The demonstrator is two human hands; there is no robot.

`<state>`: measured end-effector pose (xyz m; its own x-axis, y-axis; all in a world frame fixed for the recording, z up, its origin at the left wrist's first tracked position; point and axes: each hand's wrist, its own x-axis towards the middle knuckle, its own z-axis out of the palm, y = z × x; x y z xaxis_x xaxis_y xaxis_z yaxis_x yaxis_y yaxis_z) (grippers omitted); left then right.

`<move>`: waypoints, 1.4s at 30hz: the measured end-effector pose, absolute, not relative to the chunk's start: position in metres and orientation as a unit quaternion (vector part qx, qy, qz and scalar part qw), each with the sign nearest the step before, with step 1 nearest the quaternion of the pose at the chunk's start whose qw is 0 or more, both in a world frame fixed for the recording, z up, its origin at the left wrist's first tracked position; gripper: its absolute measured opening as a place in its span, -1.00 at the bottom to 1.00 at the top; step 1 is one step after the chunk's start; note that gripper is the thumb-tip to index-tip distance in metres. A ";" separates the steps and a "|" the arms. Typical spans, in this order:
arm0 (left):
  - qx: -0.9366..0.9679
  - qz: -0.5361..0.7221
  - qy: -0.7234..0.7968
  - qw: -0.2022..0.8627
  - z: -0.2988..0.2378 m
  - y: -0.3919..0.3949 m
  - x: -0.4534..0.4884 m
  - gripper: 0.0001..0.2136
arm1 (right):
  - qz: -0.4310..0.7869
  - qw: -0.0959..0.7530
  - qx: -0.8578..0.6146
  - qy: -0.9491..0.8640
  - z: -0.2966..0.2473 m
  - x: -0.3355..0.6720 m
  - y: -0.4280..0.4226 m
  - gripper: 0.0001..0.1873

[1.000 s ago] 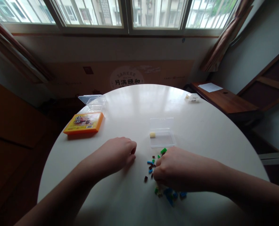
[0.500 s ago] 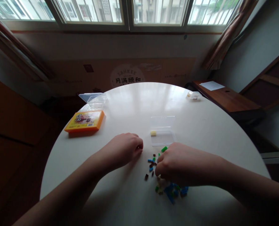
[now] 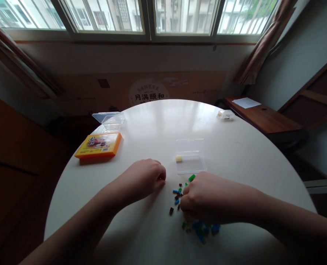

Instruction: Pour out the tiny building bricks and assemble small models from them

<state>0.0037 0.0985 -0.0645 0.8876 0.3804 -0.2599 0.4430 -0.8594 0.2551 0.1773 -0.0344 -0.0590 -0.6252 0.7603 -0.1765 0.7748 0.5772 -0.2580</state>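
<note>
My left hand (image 3: 148,175) hovers low over the white table, left of the loose pieces, its fingers pinched together; whatever they hold is too small to make out. Among small building blocks my right hand (image 3: 200,195) is curled down, its fingertips hidden beneath it. Beside it lie a green block (image 3: 192,177), a blue block (image 3: 176,202) and a dark brown block (image 3: 171,211). A heap of blue blocks (image 3: 199,230) sits nearer me, partly under my right wrist. Beyond the hands an open clear plastic box (image 3: 192,169) has cream-yellow blocks (image 3: 179,159) in its left corner.
An orange-edged yellow box (image 3: 99,144) lies at the table's left, with an open clear container (image 3: 112,121) behind it. A small white package (image 3: 226,115) rests near the far right edge of the round table (image 3: 163,121). A wooden desk (image 3: 265,116) stands beyond.
The whole view has shifted slightly, with everything a little lower in the picture. Both hands keep nearly the same places and closed shapes.
</note>
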 end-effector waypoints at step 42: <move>0.966 -0.029 0.167 0.197 -0.074 0.098 0.009 -0.87 | -0.010 -0.072 0.702 0.708 -0.086 0.218 -0.003 -0.79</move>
